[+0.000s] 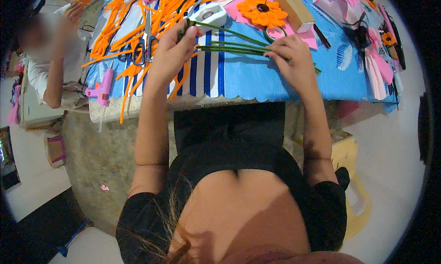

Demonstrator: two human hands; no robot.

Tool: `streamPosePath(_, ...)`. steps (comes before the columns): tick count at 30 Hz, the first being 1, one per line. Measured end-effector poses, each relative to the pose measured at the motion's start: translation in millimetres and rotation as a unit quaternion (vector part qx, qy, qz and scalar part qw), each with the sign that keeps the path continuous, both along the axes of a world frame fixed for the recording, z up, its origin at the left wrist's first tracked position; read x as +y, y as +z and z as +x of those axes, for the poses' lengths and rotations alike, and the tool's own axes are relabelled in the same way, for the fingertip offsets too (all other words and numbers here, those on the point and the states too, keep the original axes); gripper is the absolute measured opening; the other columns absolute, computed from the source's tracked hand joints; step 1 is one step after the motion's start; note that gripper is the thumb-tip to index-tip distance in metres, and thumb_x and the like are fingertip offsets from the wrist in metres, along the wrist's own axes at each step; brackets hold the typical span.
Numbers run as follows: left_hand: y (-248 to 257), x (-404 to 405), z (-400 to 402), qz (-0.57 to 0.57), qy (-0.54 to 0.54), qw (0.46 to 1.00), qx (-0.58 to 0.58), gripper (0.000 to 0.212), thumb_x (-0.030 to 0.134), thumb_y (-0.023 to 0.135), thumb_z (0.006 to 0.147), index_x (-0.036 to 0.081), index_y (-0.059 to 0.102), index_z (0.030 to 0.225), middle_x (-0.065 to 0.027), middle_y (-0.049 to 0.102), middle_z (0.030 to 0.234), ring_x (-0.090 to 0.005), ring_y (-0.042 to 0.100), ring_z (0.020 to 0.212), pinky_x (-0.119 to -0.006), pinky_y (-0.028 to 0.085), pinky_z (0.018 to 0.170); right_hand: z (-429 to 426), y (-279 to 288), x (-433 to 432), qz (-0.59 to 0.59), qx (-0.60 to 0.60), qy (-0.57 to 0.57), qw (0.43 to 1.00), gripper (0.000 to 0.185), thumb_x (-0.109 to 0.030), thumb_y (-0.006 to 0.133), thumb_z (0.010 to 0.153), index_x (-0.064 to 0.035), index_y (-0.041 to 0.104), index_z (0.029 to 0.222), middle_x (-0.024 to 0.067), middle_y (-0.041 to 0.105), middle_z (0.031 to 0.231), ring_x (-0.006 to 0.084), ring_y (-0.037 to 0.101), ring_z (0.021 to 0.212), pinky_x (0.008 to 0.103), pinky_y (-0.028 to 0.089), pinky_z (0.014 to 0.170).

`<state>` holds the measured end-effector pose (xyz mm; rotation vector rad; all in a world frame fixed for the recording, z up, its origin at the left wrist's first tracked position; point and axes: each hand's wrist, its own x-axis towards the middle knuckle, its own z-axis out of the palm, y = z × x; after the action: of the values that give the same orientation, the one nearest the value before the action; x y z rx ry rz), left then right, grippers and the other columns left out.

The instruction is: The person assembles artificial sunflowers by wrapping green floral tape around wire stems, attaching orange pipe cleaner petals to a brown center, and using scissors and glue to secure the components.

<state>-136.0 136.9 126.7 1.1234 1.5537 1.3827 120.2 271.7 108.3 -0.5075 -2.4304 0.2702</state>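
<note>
Several green pipe cleaners (234,49) stretch between my two hands above the table. My left hand (177,50) grips a dark green piece at its upper end, from which one green stem runs to the right. My right hand (291,59) pinches the green stems near their right part, and short ends stick out beyond it. Behind the hands stand a white tape dispenser (208,16) and an orange pipe-cleaner flower (262,10) with a dark centre. A roll of green tape (275,33) lies just behind my right hand.
Orange pipe cleaners (120,29) cover the table's left part, with scissors (146,45) among them. A pink glue gun (103,88) lies at the front left edge. A cardboard box (294,10) stands behind my right hand. Pink wrapping (377,64) is at the right. Another person sits at left.
</note>
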Motion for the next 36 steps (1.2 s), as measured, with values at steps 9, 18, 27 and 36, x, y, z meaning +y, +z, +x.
streamPosePath(9, 11.9, -1.9, 39.9, 0.030, 0.105, 0.993, -0.050, 0.028, 0.027, 0.064, 0.087, -0.001, 0.064, 0.093, 0.0059, 0.043, 0.055, -0.0040, 0.035, 0.046, -0.022, 0.026, 0.043, -14.0, 21.2, -15.2, 0.068, 0.127, 0.025, 0.989, 0.023, -0.012, 0.068, 0.075, -0.0135, 0.068, 0.097, 0.0040, 0.053, 0.071, 0.0225, 0.054, 0.062, 0.0347, 0.041, 0.054)
streamPosePath(18, 33.4, -24.3, 43.3, 0.161, 0.087, 0.966, -0.184, 0.022, 0.016, 0.058, 0.091, -0.003, 0.061, 0.099, 0.0031, 0.051, 0.062, -0.0006, 0.025, 0.040, -0.020, 0.015, 0.038, -2.4, 17.6, -60.9, 0.007, 0.135, 0.035, 0.990, 0.030, -0.006, 0.066, 0.075, -0.0114, 0.067, 0.105, 0.0057, 0.053, 0.068, 0.0207, 0.054, 0.057, 0.0309, 0.041, 0.050)
streamPosePath(27, 25.9, -41.1, 25.9, 0.170, 0.232, 0.958, 0.009, 0.019, 0.005, 0.063, 0.085, -0.004, 0.062, 0.103, -0.0108, 0.068, 0.084, -0.0037, 0.049, 0.053, -0.018, 0.037, 0.047, 45.7, 8.1, -73.6, -0.433, 0.396, 0.188, 0.788, 0.020, -0.012, 0.067, 0.081, 0.0020, 0.065, 0.096, 0.0060, 0.058, 0.078, 0.0146, 0.058, 0.067, 0.0252, 0.047, 0.060)
streamPosePath(36, 23.9, -43.9, 82.7, 0.094, 0.042, 0.980, 0.170, 0.009, 0.003, 0.063, 0.083, -0.001, 0.063, 0.091, -0.0080, 0.068, 0.075, -0.0118, 0.065, 0.072, -0.024, 0.049, 0.064, 0.6, 1.6, -87.9, -0.416, 0.271, 0.026, 0.868, 0.005, 0.000, 0.066, 0.080, 0.0044, 0.066, 0.082, 0.0020, 0.056, 0.080, 0.0091, 0.051, 0.072, 0.0197, 0.039, 0.060)
